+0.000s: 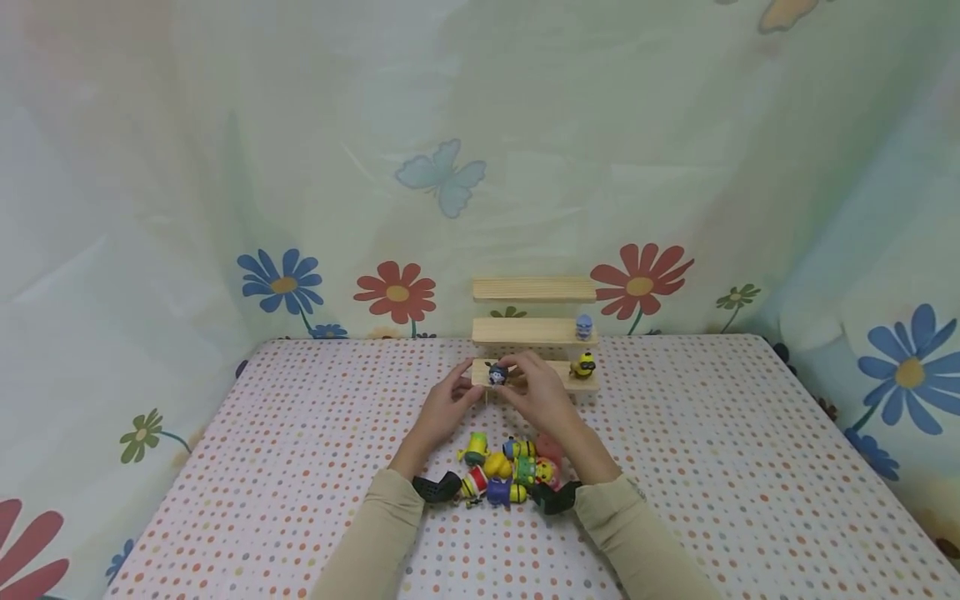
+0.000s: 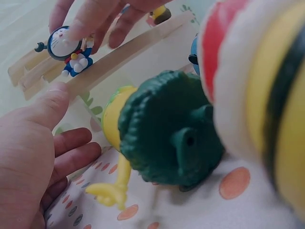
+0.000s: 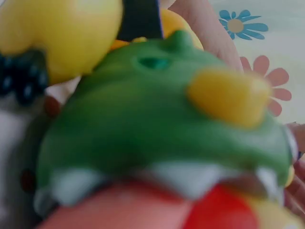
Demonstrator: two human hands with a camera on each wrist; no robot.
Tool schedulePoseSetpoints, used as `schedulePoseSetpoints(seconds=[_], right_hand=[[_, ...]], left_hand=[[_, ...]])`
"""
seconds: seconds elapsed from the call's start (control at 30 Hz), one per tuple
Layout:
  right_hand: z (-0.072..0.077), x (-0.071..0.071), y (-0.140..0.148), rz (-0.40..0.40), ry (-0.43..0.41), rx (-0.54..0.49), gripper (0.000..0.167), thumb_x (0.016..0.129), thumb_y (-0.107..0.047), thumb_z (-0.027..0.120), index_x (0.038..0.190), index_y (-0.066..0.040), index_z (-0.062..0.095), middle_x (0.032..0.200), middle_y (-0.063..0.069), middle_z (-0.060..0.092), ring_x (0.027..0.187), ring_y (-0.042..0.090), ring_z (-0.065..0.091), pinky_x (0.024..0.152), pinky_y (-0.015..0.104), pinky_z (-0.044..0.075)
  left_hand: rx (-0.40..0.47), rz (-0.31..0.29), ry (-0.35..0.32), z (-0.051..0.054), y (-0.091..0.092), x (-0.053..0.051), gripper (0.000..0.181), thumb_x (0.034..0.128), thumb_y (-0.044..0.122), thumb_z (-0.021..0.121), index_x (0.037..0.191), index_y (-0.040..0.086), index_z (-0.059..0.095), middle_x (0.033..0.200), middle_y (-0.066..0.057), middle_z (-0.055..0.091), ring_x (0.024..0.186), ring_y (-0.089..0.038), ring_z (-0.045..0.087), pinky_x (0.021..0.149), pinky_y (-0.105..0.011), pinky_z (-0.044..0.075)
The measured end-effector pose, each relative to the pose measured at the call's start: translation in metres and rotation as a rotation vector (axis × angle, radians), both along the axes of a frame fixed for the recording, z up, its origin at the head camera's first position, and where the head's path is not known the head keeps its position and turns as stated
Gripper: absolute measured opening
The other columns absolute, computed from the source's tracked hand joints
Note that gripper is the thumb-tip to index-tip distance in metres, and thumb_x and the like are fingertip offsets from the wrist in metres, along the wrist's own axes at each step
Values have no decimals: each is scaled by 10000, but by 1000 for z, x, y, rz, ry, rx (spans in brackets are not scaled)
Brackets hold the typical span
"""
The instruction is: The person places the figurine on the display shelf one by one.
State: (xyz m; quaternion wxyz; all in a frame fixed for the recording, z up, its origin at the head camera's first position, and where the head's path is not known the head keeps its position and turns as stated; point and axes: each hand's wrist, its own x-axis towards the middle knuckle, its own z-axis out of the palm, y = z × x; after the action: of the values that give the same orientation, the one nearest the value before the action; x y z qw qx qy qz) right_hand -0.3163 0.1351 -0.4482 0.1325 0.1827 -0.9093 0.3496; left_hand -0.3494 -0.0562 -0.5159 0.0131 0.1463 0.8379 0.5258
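Note:
At the left end of the lowest wooden shelf [image 1: 549, 381] sits a small blue-and-white figure [image 1: 497, 374]. My right hand [image 1: 542, 396] pinches it from above and the right side. In the left wrist view the figure [image 2: 72, 50] faces the camera, seated near the shelf's front edge, with the right hand's fingers [image 2: 90, 24] behind and over it. My left hand [image 1: 447, 406] is at the shelf's left end, fingers extended, its thumb close to the front edge. The left wrist view shows the left hand [image 2: 28, 143] holding nothing.
A yellow-and-black figure [image 1: 582, 365] stands at the lowest shelf's right end, a purple-blue one [image 1: 584, 327] on the middle shelf [image 1: 525, 331]. Above is the top shelf [image 1: 534, 289]. Several colourful figures, including a green one [image 1: 525, 470], lie between my forearms on the dotted cloth [image 1: 315, 467].

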Motion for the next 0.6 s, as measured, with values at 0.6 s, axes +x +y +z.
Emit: schedulePoseSetpoints(seconds=[0.6], right_hand=[[-11,-1,-13,-101,207,-58,235,847,-124,718,1065,-92,636,1013,57,588,830,156,632,708,282,549]], left_hand=[[-2,-5,19,0,2,0,722,905,552,533,1495,198,312,1125,-43,667,1039,-191,631,944,-419,479]])
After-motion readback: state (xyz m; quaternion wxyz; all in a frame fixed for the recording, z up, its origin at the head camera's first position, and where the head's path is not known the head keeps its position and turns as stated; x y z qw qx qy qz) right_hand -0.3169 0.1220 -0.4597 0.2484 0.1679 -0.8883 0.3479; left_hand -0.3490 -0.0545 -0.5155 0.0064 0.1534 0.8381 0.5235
